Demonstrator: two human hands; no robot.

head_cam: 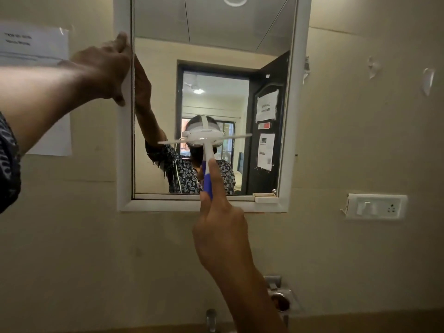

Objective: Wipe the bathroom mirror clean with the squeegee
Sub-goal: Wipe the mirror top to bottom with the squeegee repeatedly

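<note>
The mirror (pixel 269 32) hangs on the wall in a white frame (pixel 123 164). A squeegee (pixel 207 150) with a white blade and a blue-and-white handle lies against the glass around mid-height, its blade roughly level and slightly tilted. My right hand (pixel 217 227) grips the handle from below, with the index finger stretched up along it. My left hand (pixel 107 66) holds the left edge of the frame, thumb below and fingers wrapped round the edge. The glass reflects a person, a doorway and a dark door.
A paper notice (pixel 33 44) is stuck on the wall left of the mirror. A white switch and socket plate (pixel 376 206) sits to the right. Below are a metal tap (pixel 211 319) and a wall fitting (pixel 278 296). A small white ledge (pixel 265 197) is at the frame's lower right.
</note>
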